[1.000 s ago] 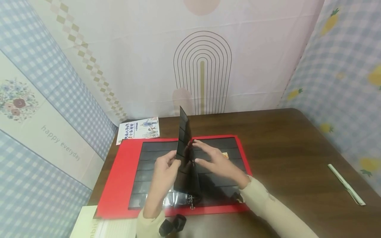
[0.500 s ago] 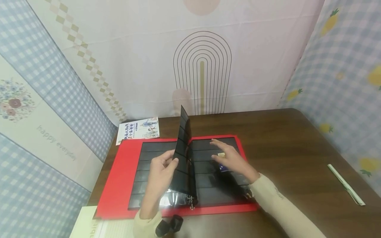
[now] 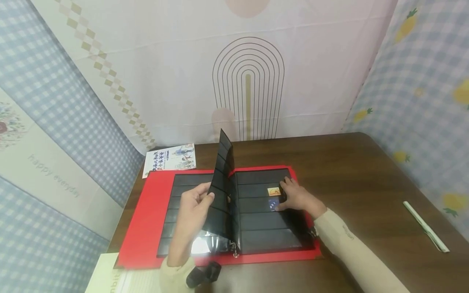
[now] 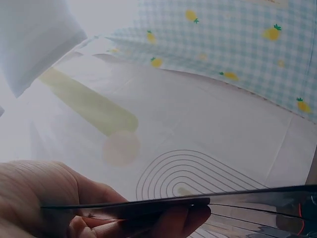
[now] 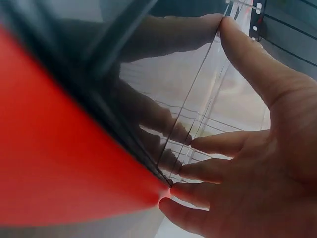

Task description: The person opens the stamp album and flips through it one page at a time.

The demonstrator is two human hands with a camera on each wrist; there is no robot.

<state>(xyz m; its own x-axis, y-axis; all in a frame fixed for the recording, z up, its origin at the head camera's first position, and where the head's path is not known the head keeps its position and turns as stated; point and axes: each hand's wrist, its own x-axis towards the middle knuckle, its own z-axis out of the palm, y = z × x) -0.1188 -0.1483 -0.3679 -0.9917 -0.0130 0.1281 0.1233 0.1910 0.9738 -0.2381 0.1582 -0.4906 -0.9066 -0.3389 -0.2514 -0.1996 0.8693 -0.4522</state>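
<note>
A red album (image 3: 146, 219) lies open on the brown table (image 3: 348, 171), its black pocket pages spread flat. My left hand (image 3: 203, 198) pinches one black page (image 3: 221, 179) by its edge and holds it upright over the spine. The left wrist view shows the thumb and fingers of this hand (image 4: 163, 218) clamped on the thin page (image 4: 247, 196). My right hand (image 3: 289, 195) rests with straight fingers on the right-hand page, beside an orange stamp (image 3: 274, 191) and a blue stamp (image 3: 272, 204). In the right wrist view these fingers (image 5: 218, 144) touch the glossy page next to the red cover (image 5: 49, 158).
A printed booklet (image 3: 170, 158) lies behind the album at the left. A white pen (image 3: 425, 226) lies near the table's right edge. White paper (image 3: 110, 276) sits at the near left corner. Patterned cloth walls close in the table on three sides.
My right hand left the upright page and slid right onto the flat right-hand page, uncovering the two stamps. My left hand kept hold of the page, which leans slightly more left.
</note>
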